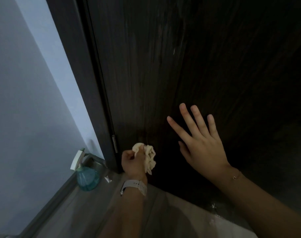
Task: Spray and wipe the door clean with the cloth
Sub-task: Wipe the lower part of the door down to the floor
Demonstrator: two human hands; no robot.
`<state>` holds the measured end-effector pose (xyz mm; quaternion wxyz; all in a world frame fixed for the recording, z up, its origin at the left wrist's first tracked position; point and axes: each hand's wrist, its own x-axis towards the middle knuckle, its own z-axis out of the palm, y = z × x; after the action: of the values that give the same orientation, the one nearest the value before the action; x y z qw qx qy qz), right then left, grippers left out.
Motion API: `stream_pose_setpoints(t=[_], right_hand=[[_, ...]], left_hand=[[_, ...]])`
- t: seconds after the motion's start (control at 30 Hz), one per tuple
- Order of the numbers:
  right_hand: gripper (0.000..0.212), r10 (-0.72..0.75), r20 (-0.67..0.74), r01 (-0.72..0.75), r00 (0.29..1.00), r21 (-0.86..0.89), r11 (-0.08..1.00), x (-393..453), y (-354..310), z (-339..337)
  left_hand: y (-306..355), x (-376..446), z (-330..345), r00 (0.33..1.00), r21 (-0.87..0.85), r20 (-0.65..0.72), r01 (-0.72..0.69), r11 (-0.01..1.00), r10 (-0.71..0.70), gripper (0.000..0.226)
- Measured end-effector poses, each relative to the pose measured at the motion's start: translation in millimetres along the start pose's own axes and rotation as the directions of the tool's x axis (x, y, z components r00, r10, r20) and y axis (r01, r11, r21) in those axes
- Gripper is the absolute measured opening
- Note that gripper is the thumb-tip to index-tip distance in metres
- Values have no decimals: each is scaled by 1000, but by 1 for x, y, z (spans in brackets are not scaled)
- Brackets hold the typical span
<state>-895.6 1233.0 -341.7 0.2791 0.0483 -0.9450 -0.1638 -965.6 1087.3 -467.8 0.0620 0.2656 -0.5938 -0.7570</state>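
A dark wood-grain door (189,66) fills most of the view. My left hand (132,163), with a white watch on its wrist, grips a crumpled cream cloth (149,158) against the door's lower part, near the hinge side. My right hand (200,143) is spread with straight fingers flat on or just off the door, to the right of the cloth. A teal spray bottle (87,174) with a white trigger head stands on the floor by the door frame, left of my left hand.
A pale wall (26,100) runs along the left with a dark skirting board (48,208) at its foot. A metal hinge (114,143) shows on the door frame. The grey floor (87,212) lies below. Something shiny glints at the door's bottom right.
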Motion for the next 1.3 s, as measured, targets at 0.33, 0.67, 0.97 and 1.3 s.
stream_pose_setpoints(t=[0.33,0.67,0.97,1.3], right_hand=[[86,8,2,-8,1000,37,999,1,-1,-4],[82,10,-44,-8,999,36,999,0,-2,3],[75,-5,-112,-5,994,-96,995,-2,-2,13],[77,3,-115,-11,993,-72,997,-4,-4,15]], left_hand=[[43,-27,23,982,-257,-10,-187,948,191,20],[26,-16,31,997,-302,-76,-53,952,32,14],[35,-29,33,995,-347,-73,42,937,-72,10],[1,-22,17,948,-377,-2,294,878,-318,8]])
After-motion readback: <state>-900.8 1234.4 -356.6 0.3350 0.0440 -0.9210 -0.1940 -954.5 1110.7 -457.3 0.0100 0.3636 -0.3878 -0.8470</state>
